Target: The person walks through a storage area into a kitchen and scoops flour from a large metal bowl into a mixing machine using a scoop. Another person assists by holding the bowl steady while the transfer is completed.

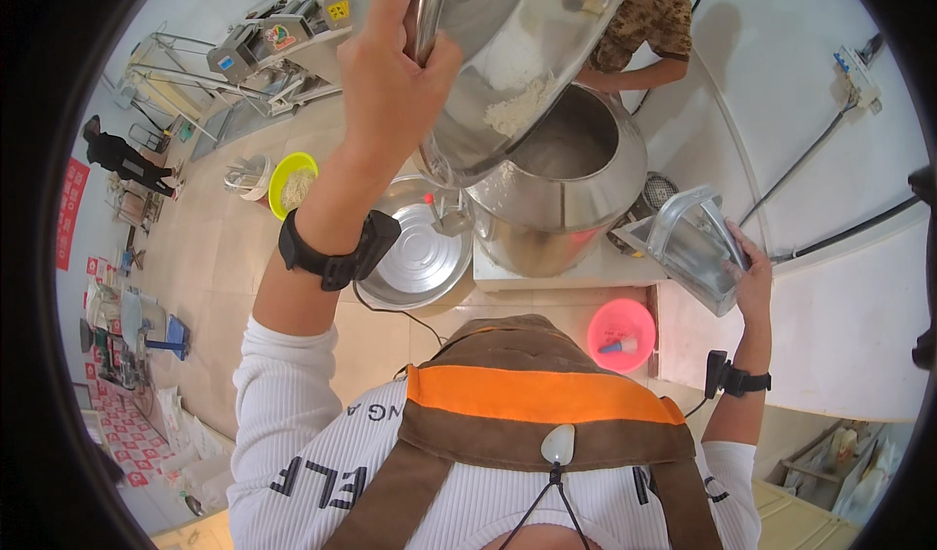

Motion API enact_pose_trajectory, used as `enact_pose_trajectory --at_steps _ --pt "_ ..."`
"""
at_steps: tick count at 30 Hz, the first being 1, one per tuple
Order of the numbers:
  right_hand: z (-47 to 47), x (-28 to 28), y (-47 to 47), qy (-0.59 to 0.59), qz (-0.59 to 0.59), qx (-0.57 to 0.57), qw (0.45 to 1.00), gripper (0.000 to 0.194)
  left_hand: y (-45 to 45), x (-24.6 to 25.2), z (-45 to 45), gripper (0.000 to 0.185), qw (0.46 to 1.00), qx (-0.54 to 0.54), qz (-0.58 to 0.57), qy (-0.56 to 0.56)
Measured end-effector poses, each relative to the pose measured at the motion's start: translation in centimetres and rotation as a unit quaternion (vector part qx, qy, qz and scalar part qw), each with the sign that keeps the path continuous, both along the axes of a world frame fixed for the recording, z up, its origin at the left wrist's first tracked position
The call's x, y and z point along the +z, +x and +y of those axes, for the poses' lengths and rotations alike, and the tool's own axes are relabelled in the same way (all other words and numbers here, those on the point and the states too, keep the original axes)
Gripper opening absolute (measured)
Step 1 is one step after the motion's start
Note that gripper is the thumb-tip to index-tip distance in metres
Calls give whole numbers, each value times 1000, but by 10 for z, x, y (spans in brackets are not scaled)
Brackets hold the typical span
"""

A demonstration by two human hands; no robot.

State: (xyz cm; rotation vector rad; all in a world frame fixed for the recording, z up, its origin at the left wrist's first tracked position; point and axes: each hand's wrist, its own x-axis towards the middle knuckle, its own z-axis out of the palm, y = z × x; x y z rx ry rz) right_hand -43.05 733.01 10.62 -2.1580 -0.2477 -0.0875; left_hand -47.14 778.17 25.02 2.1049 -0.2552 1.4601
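My left hand (395,74) grips the bar handle of a large shiny metal basin or lid (505,67), which is tilted. White flour-like powder (520,107) lies on its inner surface. Its lower edge hangs over the round mouth of a steel drum (556,198), and some powder dots the drum's shoulder. In my right hand (750,272) is a metal scoop (688,242) with a broad handle, held out to the right of the drum. Whether the scoop holds anything I cannot tell.
Below the drum's left side sits a wide metal pan (413,257); a pink basin (622,334) is nearer me. A yellow-green bowl (294,184) of pale contents stands left. A person in brown patterned clothing (644,30) reaches in behind the drum. Another person (132,158) stands far left.
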Motion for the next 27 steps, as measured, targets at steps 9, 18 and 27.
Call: enact_pose_trajectory --at_steps 9,18,27 --pt "-1 -2 -2 -6 -9 12 1000 65 -3 -6 -1 70 999 2 20 -34" --pt "-4 -6 -6 -21 14 -6 1000 66 -5 -8 -8 73 999 -22 21 -32" --pt "-6 -14 -8 5 30 -4 1000 67 0 -9 -8 71 1000 -6 8 1"
